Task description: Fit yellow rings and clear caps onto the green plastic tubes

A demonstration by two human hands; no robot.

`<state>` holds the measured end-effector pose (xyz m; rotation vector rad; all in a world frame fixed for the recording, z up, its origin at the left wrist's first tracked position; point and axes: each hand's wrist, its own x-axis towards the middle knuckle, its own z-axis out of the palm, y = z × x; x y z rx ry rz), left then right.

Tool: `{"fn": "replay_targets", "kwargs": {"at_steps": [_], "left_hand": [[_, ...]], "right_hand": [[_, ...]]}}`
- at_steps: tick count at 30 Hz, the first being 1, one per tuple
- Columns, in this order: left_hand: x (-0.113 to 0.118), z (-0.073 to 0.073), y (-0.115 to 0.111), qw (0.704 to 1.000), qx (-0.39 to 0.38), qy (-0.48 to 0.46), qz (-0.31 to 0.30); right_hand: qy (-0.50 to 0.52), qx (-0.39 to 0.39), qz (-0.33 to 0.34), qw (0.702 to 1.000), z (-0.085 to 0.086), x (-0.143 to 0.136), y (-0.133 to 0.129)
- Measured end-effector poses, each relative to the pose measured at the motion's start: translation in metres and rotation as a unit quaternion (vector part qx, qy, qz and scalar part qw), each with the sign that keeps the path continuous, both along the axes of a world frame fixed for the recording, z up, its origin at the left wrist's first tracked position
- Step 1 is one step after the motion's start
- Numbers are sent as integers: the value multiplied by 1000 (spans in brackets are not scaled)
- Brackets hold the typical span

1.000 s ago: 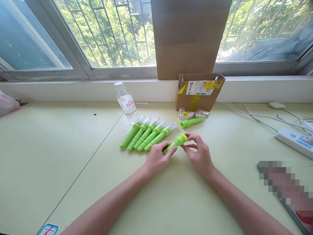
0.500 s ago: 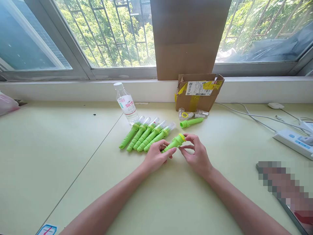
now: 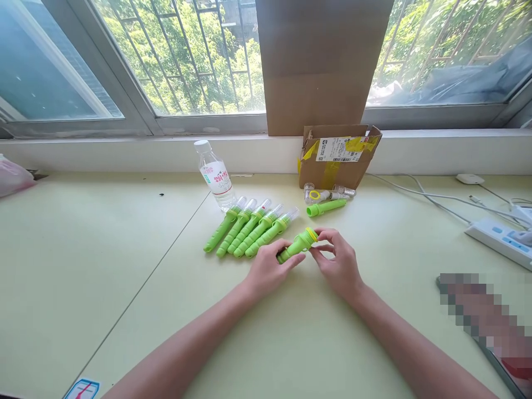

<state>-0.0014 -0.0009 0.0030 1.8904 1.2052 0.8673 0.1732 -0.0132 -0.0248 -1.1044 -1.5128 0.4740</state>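
My left hand is wrapped round a green plastic tube, holding it at a slant above the table. At the tube's wide upper end sits a yellow ring. My right hand has its fingertips pinched at that ring. To the left, several similar green tubes with clear caps lie side by side in a slanted row. Behind my right hand lies a loose green tube with an open threaded end. Clear caps and another yellow ring lie just beyond it.
An open cardboard box stands against the sill. A water bottle stands behind the row of tubes. On the right are a power strip, white cables and a phone-like object with a blurred surface.
The held tube and both hands have shifted very slightly to the right. My left thumb now reaches a little further along the tube. Nothing else has visibly moved.
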Motion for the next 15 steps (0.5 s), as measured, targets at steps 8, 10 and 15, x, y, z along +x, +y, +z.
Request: {"fn": "replay_targets", "kwargs": {"at_steps": [8, 10, 15], "left_hand": [[-2, 0, 0, 998, -56, -30, 7], [-2, 2, -1, 998, -57, -37, -1], [-1, 3, -2, 1000, -2, -23, -12]], "right_hand": [[-14, 12, -4, 1000, 2, -2, -1], [-16, 13, -2, 1000, 2, -1, -1], [-20, 9, -6, 1000, 0, -1, -1]]}}
